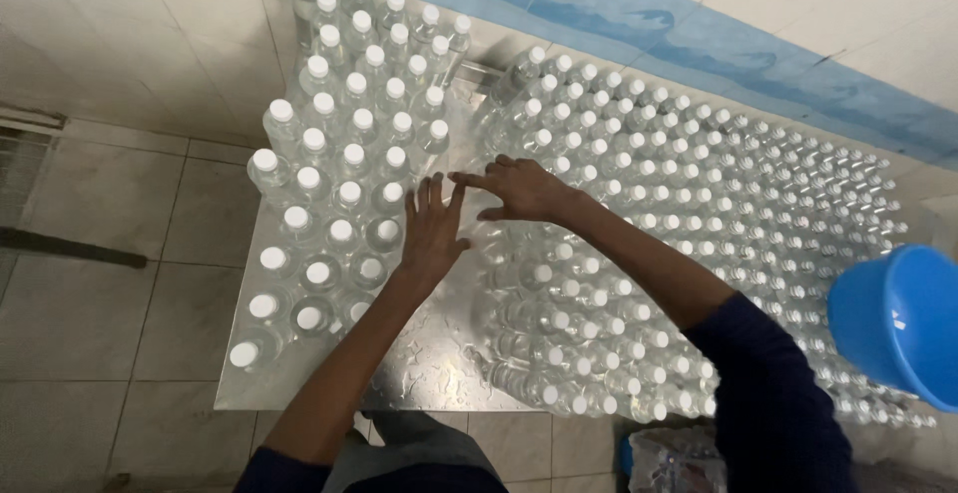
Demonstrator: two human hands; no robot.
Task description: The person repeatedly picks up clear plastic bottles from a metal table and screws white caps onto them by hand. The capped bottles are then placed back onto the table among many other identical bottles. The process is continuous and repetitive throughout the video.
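A metal table [419,373] carries several clear plastic bottles with white caps. A block of larger bottles [339,154] stands on its left half, and a wide field of smaller bottles [718,194] fills the right. My left hand [431,229] lies flat and open in the gap between the two groups, fingers spread, touching the edge of the larger bottles. My right hand [519,189] reaches across just above it, fingers extended over the caps of the smaller bottles at the gap's edge; it grips nothing that I can see.
A blue plastic bucket [898,318] sits at the right edge over the small bottles. A blue-striped tiled wall [639,14] runs behind the table. Tiled floor [110,283] lies to the left, with a plastic bag [679,458] below the table's front edge.
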